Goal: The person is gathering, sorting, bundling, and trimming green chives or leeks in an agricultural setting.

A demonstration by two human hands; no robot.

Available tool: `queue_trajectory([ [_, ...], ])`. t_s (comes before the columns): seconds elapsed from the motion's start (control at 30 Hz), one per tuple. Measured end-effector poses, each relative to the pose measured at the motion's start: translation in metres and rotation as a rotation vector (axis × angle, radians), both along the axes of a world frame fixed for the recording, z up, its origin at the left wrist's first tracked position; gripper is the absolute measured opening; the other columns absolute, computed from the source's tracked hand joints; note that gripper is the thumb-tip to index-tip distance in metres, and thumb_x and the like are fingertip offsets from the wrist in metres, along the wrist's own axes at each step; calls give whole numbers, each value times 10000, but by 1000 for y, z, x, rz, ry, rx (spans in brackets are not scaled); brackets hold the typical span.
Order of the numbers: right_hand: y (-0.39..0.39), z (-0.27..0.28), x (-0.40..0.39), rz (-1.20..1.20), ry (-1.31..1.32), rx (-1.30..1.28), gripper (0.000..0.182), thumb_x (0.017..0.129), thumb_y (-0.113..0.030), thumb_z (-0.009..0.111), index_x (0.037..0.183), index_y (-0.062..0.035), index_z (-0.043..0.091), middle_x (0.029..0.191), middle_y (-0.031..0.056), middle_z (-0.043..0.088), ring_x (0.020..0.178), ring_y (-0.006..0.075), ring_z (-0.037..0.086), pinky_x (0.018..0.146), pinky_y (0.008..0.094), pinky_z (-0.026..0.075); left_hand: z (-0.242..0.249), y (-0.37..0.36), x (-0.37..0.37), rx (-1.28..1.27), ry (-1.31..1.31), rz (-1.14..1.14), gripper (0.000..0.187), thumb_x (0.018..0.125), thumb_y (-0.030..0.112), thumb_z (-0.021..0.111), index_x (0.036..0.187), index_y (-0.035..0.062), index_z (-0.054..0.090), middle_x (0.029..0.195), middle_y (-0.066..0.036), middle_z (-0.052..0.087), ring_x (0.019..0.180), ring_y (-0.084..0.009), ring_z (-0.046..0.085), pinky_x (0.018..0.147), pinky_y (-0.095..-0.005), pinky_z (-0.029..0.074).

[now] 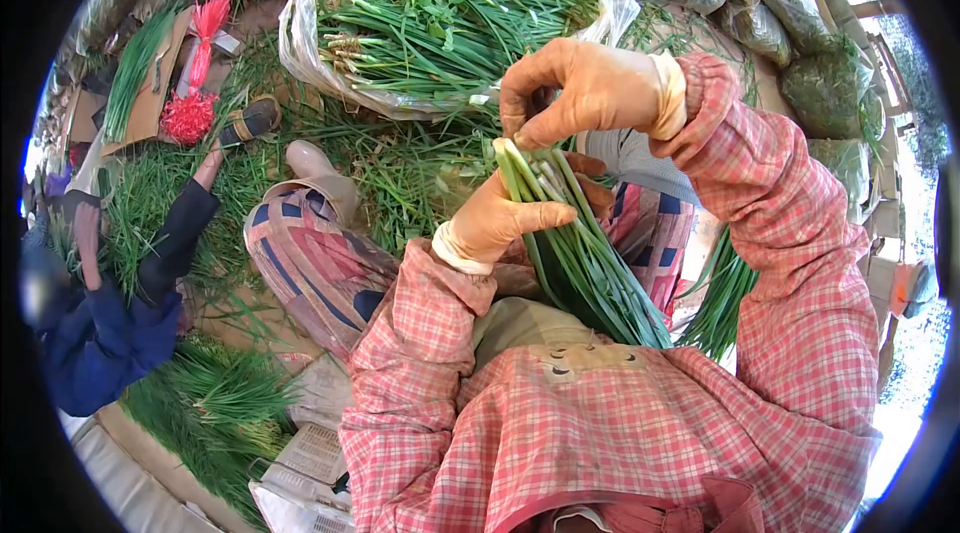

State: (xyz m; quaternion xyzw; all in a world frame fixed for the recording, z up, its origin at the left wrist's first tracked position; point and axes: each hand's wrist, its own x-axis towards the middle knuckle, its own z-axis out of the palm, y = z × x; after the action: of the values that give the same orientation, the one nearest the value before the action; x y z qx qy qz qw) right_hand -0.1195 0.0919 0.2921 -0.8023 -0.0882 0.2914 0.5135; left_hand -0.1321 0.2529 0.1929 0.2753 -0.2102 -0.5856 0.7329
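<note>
My left hand (492, 218), in a thin pale glove, is closed around a bunch of chives (590, 258). The pale stem ends point up and away from me, while the green leaves slope down to the right across my lap. Just above, my right hand (590, 93), also gloved, pinches thumb and finger at the white tip of a chive stem at the top of the bunch. Beyond both hands, a clear plastic bag (300, 28) lies spread open under a large heap of chives (460, 13).
Loose leaves (390, 173) litter the ground. At left sits another person (100, 333) in dark clothes, near pink ties (190, 117) and chives on cardboard (150, 98). More chives lie in a pile (220, 383) at lower left. Filled bags (820, 83) are stacked behind, at right.
</note>
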Motion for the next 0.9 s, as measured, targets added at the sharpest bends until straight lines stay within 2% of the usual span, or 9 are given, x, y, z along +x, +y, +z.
queue_trajectory([
  [0.03, -2, 5, -2, -33, 95, 36, 208, 729, -186, 648, 825, -3, 625, 760, 45, 619, 722, 103, 551, 689, 247, 435, 7, 1, -1, 29, -8, 7, 620, 686, 197, 704, 1169, -53, 407, 971, -149, 595, 902, -247, 582, 794, -353, 472],
  [0.13, -7, 16, -7, -113, 66, 87, 247, 774, -242, 625, 852, -7, 634, 785, 37, 622, 758, 99, 547, 716, 237, 426, 13, 0, -9, 73, -31, -2, 539, 741, 133, 670, 1175, -37, 400, 957, -127, 595, 879, -209, 583, 765, -315, 480],
  [0.2, -19, 23, -4, -170, 80, 111, 341, 794, -348, 607, 878, -19, 645, 809, 32, 625, 786, 98, 539, 723, 233, 420, 22, -2, -13, 123, -23, -27, 514, 758, 88, 644, 1189, -27, 389, 963, -116, 593, 877, -193, 582, 768, -303, 476],
  [0.37, -17, 41, -7, 95, 64, -143, 263, 772, -265, 635, 817, -6, 633, 722, 38, 606, 680, 92, 531, 636, 245, 431, 26, -5, -19, 108, -111, -53, 500, 771, 61, 621, 1200, -21, 377, 972, -92, 589, 900, -170, 568, 791, -289, 458],
  [0.5, -7, 42, -7, 255, 118, -86, 235, 749, -226, 642, 756, 7, 613, 611, 39, 563, 570, 95, 490, 521, 256, 401, 21, -4, -26, 91, -124, -79, 448, 793, 64, 607, 1185, 13, 398, 980, -64, 577, 907, -146, 545, 810, -278, 435],
  [0.6, -3, 45, -9, 278, 52, -175, 204, 747, -195, 620, 732, 7, 600, 599, 33, 553, 572, 94, 486, 525, 255, 400, 22, -3, -29, 97, -137, -85, 454, 789, 45, 604, 1190, 16, 393, 984, -66, 578, 922, -149, 544, 822, -281, 430],
  [0.7, -3, 50, -11, 177, 10, -218, 199, 753, -191, 596, 727, 6, 590, 626, 27, 559, 617, 90, 493, 556, 245, 401, 31, -2, -28, 107, -89, -67, 503, 758, 21, 623, 1197, -22, 382, 976, -91, 587, 905, -172, 565, 794, -294, 458],
  [0.83, -11, 47, -14, -77, 43, -9, 186, 776, -186, 560, 726, -7, 576, 696, 3, 549, 672, 97, 495, 627, 238, 399, 29, -4, -27, 58, -24, -90, 494, 757, 31, 628, 1189, -26, 395, 974, -100, 588, 899, -180, 571, 797, -303, 462],
  [0.9, -18, 50, -8, -199, -136, 73, 177, 795, -185, 539, 748, -17, 570, 728, 4, 555, 663, 105, 498, 638, 246, 405, 25, -5, -31, 36, -53, -108, 493, 756, 43, 634, 1185, -26, 402, 971, -105, 591, 898, -183, 574, 800, -307, 463],
])
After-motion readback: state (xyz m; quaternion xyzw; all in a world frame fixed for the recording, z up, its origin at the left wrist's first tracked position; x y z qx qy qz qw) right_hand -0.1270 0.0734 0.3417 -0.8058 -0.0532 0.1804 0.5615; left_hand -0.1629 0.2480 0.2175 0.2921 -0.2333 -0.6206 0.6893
